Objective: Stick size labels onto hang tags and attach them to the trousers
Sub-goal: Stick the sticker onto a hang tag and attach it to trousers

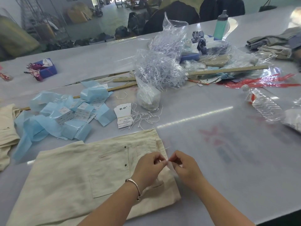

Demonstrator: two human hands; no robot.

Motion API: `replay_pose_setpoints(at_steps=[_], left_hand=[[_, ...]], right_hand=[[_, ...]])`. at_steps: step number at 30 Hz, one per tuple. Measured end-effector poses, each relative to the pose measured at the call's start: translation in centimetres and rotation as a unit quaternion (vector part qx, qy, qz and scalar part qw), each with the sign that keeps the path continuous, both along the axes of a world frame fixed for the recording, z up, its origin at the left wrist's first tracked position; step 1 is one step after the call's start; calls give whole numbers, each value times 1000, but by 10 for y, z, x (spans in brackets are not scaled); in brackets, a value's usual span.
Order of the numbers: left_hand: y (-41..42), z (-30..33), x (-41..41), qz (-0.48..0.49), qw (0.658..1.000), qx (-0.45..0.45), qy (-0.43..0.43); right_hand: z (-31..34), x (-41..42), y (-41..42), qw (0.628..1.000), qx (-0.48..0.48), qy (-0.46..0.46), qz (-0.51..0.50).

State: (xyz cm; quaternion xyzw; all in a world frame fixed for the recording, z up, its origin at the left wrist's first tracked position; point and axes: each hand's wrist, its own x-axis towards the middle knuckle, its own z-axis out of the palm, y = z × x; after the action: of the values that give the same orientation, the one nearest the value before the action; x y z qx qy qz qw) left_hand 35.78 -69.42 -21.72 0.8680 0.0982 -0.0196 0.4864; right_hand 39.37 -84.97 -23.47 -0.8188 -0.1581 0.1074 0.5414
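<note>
Item: cream trousers (91, 176), folded flat at 6 o'clock on the desk (228, 144), waistband toward 3 o'clock.
Item: left hand (149, 167) and right hand (185, 167), both over the waistband edge, each grip pinched together on one small translucent strip (170, 165); I cannot tell whether it is a label or its backing.
Item: stack of hang tags (123, 115) with loose white strings (146, 118), 12 o'clock of the trousers.
Item: blue label sheets (70, 115), 10 o'clock.
Handling note: I judge that I should peel slowly, keep the adhesive off my fingertips, then seat the strip square on a tag.
</note>
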Motion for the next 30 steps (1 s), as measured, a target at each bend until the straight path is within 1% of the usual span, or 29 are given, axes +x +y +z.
replay_pose_setpoints(at_steps=[3,6,10,13,24,26,30], left_hand=[[5,6,-3,37,998,-48,-15],[8,14,-5,30,996,-82,-29],[7,22,-6,-4,998,-46,-34],[6,25,-6,-19,999,-26,-28],[12,23,-6,-39,999,-17,-17],[12,23,-6,-46,999,4,-21],[13,21,-5,-63,996,49,-41]], right_hand=[[7,2,0,997,57,59,-16],[10,2,0,990,91,108,-15],[15,0,2,974,162,157,-17],[18,-1,2,967,188,172,-12],[18,2,1,971,168,169,32],[17,1,2,977,148,153,32],[20,-1,5,991,98,88,32]])
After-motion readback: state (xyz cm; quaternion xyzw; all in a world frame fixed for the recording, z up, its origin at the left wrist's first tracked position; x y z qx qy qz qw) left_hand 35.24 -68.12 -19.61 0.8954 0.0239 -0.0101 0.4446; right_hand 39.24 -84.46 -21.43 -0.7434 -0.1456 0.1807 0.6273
